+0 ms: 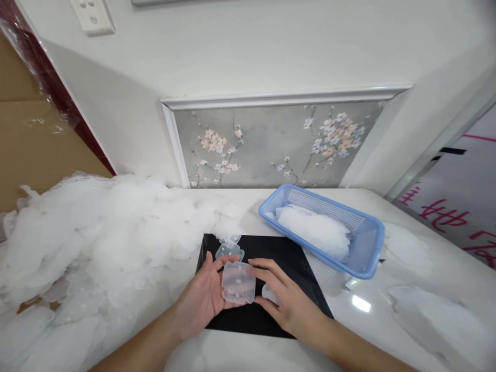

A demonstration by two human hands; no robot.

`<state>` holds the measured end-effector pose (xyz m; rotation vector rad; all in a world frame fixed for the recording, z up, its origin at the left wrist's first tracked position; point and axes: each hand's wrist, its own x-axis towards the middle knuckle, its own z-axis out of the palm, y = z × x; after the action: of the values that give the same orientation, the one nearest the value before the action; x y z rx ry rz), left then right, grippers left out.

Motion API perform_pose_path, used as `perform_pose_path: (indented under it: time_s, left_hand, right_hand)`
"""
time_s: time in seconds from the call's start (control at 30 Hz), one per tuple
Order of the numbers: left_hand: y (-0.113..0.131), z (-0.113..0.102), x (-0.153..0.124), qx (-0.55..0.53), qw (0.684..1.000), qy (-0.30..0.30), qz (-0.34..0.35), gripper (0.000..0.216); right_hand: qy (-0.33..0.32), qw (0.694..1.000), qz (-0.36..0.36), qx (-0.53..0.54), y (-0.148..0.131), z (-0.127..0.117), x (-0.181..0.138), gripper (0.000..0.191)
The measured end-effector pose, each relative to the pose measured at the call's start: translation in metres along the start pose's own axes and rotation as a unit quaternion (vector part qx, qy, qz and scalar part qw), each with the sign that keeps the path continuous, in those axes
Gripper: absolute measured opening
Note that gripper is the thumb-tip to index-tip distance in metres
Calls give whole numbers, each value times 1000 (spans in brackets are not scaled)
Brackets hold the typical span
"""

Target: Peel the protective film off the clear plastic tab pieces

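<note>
A person's two bare hands come together, seen from above. The left hand [205,298] is turned palm up, its thumb [209,260] raised on the far side of the palm and its fingers extended toward the right hand [285,300]. That hand shows its back, with the index finger [267,265] and thumb [267,308] bent toward the left hand and spread apart. Behind each hand, a bare forearm, the left [144,341] and the right [351,342], slants inward and forward, so both wrists angle toward each other.
</note>
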<state>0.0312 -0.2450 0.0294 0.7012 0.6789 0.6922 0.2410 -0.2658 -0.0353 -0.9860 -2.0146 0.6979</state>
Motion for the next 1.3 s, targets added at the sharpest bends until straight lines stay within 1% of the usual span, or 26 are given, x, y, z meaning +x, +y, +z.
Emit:
perform_pose_path:
  time_s: [0.1,0.23,0.3,0.37,0.4,0.43,0.47,0.5,0.57,0.6,0.63,0.67,0.73,0.77,0.8,0.87,0.93,1.13,1.2,1.27,1.3]
  left_hand:
    - [0,1,0,4,1000,-4,2,59]
    - [0,4,-1,5,1000,-7,2,59]
    - [0,4,-1,14,1000,-9,2,61]
    - [-2,2,0,63,998,3,12,65]
    - [-2,-1,1,120,992,21,30,64]
    - [-3,-5,3,203,976,46,59,59]
    - [-3,-9,5,306,944,74,98,52]
    - [-3,-14,7,415,894,98,138,43]
    - [-3,-24,11,594,773,119,189,32]
    - [-2,-28,12,651,724,116,196,32]
    - [-1,-32,14,689,689,111,196,34]
    - [-1,-34,15,712,666,107,194,36]
    - [1,-35,16,736,637,104,204,36]
    - [2,-34,17,739,629,106,215,32]
    - [3,-33,17,738,626,109,227,27]
    - [5,-31,18,733,625,110,244,15]
    - [7,-29,18,731,625,111,252,8]
    - [6,-31,16,729,620,120,263,14]
    - [4,-31,16,723,631,119,255,9]
    - [4,-31,16,707,653,119,244,5]
    - [5,-32,16,695,667,119,239,8]
  right_hand:
    - [9,1000,-15,-7,0,1,-1,51]
    - [18,1000,-17,-13,-2,0,0,53]
    - [20,999,-33,-7,-3,-1,1,46]
    - [17,998,-52,19,-5,-3,2,29]
    - [22,998,-45,39,-6,-5,2,21]
    - [31,997,-18,62,-8,-6,3,15]
    - [45,995,26,87,-8,-8,4,13]
    - [65,988,78,117,-9,-9,6,15]
    - [106,961,169,193,-8,-11,9,22]
    - [117,942,195,247,-8,-11,11,26]
    - [123,919,210,310,-7,-11,12,28]
    - [125,892,224,373,-6,-11,14,31]
    - [121,835,249,475,-5,-10,16,36]
    - [121,812,261,507,-5,-10,17,38]
    - [121,796,270,527,-5,-10,18,39]
    - [121,783,277,543,-4,-12,19,41]
    - [115,780,278,549,-4,-14,19,42]
    - [91,781,272,555,-3,-18,19,42]
    - [91,782,267,556,-3,-18,19,42]
    - [91,785,266,552,-4,-19,19,41]
    - [92,787,266,549,-5,-19,19,41]
